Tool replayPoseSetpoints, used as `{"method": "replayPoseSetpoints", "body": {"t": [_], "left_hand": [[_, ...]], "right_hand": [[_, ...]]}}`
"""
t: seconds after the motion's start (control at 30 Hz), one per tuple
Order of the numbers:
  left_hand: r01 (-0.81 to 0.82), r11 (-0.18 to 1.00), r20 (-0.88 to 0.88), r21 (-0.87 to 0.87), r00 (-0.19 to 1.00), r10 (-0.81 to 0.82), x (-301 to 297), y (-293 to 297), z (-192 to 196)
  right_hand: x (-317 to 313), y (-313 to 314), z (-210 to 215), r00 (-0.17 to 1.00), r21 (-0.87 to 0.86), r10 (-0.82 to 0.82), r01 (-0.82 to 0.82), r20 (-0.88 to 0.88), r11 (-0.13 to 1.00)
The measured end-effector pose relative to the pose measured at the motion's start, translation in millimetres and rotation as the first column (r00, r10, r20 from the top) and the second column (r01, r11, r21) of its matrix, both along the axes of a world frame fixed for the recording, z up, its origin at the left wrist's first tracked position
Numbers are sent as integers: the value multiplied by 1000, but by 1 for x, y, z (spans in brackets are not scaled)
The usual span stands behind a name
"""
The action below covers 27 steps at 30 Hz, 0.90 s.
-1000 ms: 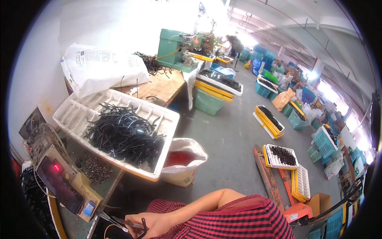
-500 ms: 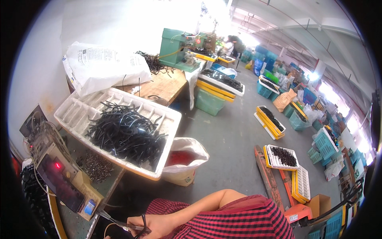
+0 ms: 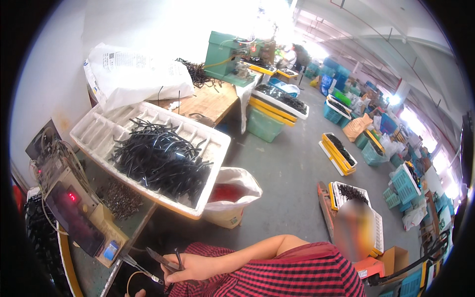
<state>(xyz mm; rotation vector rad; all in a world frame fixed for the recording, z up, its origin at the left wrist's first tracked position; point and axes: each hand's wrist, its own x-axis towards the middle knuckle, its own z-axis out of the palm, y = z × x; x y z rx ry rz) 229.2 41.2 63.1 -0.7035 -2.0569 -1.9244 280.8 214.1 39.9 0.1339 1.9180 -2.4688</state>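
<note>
Our right hand (image 3: pixel 190 268) is closed around a grey tool (image 3: pixel 157 255) near the desk (image 3: pixel 132 228); our left hand (image 3: pixel 137 293) (mostly cut off) we cannot judge.

Rows of small dark print, too fine to make out, run across the white sack (image 3: pixel 138 76) at the left end of the wooden table (image 3: pixel 220 101), with a dark square mark by them. A red lit numeral glows on the dark-faced control box (image 3: pixel 74 218) toward the near edge of the grey-green table (image 3: pixel 129 226). Print on the orange pallet jack's (image 3: pixel 374 266) white label (image 3: pixel 362 273) is unreadably small.
</note>
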Motion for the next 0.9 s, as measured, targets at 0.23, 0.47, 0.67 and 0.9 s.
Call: {"method": "replayPoseSetpoints", "body": {"t": [0.23, 0.47, 0.67, 0.9], "left_hand": [[449, 851, 309, -274, 878, -364, -10, -29, -8], [586, 649, 643, -484, 742, -190, 0, -27, -6], [165, 957, 910, 240, 304, -281, -12, -23, -67], [135, 949, 875, 286, 367, -316, -41, -21, -68]], "right_hand": [[0, 3, 8, 991, 116, 14, 2, -133, 993], [20, 15, -18, 928, -122, 118, -79, 352, 989], [-2, 12, -45, 907, -36, -29, 48, 421, 998], [-30, 2, -31, 915, -98, -108, 158, 390, 983]]}}
